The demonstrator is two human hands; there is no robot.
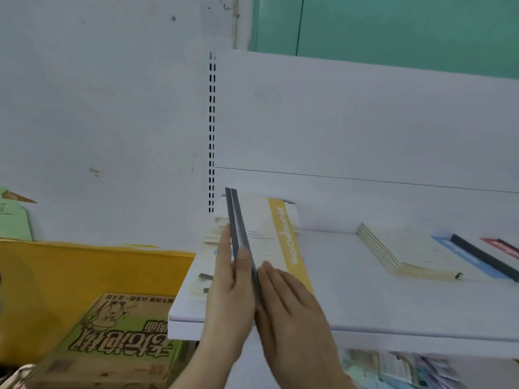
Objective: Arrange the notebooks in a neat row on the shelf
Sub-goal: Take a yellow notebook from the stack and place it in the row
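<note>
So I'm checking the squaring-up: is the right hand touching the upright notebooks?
Touching. The head view shows the right hand with straight fingers pressed flat against the upright notebooks, no gap between them.

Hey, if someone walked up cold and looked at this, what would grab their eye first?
First, two hands at centre: the left hand and right hand press flat against two upright grey-spined notebooks at the white shelf front. Behind them lies a yellow-striped notebook, with another flat stack of notebooks to the right. A green printed box sits lower left.
</note>
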